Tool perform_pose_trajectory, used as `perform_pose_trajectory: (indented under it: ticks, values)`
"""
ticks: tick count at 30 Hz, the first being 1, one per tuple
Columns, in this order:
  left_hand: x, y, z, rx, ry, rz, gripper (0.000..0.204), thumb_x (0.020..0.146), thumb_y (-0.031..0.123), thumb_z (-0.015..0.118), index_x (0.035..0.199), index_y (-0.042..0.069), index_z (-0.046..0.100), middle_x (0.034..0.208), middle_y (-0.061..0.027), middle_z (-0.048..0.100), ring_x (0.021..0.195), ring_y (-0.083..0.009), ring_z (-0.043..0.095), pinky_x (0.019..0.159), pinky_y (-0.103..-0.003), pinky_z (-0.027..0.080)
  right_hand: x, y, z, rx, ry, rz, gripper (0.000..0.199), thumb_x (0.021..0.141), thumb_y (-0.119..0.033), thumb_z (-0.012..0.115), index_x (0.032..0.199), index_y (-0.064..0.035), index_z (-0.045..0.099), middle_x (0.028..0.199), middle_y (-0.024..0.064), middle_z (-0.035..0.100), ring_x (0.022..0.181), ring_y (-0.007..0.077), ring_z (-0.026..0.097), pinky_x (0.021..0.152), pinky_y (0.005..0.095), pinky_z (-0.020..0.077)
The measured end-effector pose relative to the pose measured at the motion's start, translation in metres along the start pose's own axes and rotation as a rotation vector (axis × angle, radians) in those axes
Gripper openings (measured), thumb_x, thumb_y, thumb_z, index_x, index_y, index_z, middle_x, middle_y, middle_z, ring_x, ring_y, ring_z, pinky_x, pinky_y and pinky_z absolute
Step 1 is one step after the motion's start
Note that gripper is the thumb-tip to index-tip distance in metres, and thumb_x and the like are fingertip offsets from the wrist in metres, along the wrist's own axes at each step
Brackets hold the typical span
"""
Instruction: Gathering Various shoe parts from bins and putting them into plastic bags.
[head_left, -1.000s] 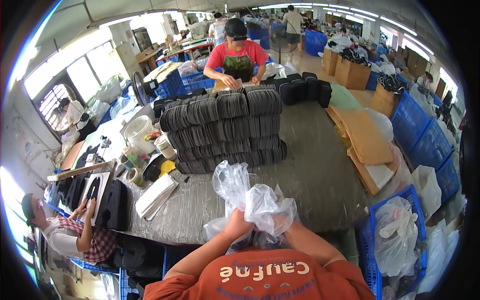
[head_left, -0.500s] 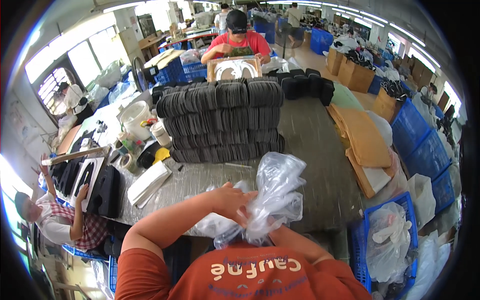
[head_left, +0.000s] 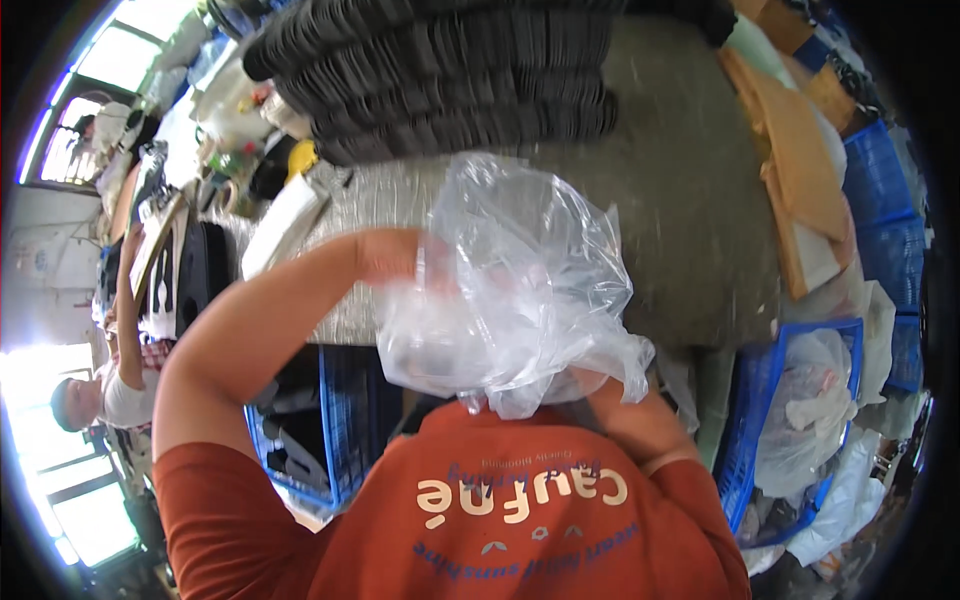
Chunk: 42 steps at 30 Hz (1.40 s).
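Since half a second ago the view has tipped down and the clear plastic bag (head_left: 520, 290) has risen closer, now filling the middle before the orange shirt (head_left: 500, 510). The left hand (head_left: 395, 258) pinches its upper left edge, fingers closed on the film. The right hand sits hidden behind the bag; its grip cannot be told. Blue crates (head_left: 750, 440) stand to the right.

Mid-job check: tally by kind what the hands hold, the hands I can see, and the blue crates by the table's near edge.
clear plastic bag, held up: 1
Hands in view: 1, the left hand; the right is hidden behind the bag
blue crates: 2
Total: 4
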<state>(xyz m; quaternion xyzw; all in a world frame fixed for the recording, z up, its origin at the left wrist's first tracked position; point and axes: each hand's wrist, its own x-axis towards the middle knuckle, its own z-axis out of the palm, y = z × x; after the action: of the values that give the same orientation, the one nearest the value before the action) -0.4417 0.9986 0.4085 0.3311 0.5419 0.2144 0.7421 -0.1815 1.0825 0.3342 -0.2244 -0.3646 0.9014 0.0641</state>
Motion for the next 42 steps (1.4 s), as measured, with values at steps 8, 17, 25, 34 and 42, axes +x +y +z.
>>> perform_pose_trajectory:
  ticks: [8,17,25,34,42]
  values:
    - [0.021,-0.028,-0.008,0.155,-0.119,-0.237,0.040,0.071,0.022,0.067,0.108,0.011,0.057,0.101,-0.0043,0.060,0.090,-0.0178,0.056,0.073,-0.033,0.046,0.000,0.015,0.001,0.036,0.044,0.024,0.024,0.086,-0.021,0.050,0.098,-0.0004,0.053,0.086,0.0054,0.057,0.076,0.0140,0.056,0.069,0.0263,0.0478]
    - [0.015,0.027,-0.012,1.455,0.296,0.370,0.023,0.071,0.025,0.061,0.088,0.009,0.063,0.095,-0.0083,0.061,0.102,-0.0228,0.052,0.082,-0.041,0.040,0.058,0.024,0.039,0.015,0.034,-0.077,0.024,0.086,-0.021,0.051,0.099,-0.0005,0.053,0.086,0.0053,0.057,0.076,0.0137,0.056,0.069,0.0259,0.0478]
    - [0.005,0.051,0.068,1.088,0.719,0.032,0.039,0.066,0.026,0.068,0.089,-0.003,0.056,0.088,-0.0165,0.061,0.088,-0.0279,0.059,0.076,-0.038,0.045,0.090,-0.002,0.000,0.014,-0.007,-0.296,0.025,0.086,-0.022,0.051,0.100,-0.0006,0.053,0.087,0.0053,0.057,0.076,0.0134,0.056,0.069,0.0255,0.0477]
    - [0.001,0.016,0.026,1.675,0.887,-0.016,0.023,0.070,0.017,0.061,0.086,0.000,0.057,0.083,-0.0149,0.061,0.085,-0.0273,0.060,0.071,-0.039,0.047,0.105,0.022,-0.016,-0.295,-0.052,-0.327,0.037,0.078,-0.017,0.063,0.109,-0.0008,0.051,0.097,0.0073,0.057,0.084,0.0132,0.057,0.072,0.0256,0.0484]
    - [0.030,0.106,0.071,1.748,0.350,-0.483,0.023,0.072,0.015,0.055,0.089,-0.001,0.058,0.079,-0.0166,0.062,0.080,-0.0282,0.062,0.062,-0.039,0.050,0.102,0.013,0.021,-0.893,-0.050,-0.626,0.035,0.076,-0.018,0.065,0.105,-0.0009,0.055,0.094,0.0075,0.058,0.084,0.0131,0.056,0.072,0.0250,0.0472]
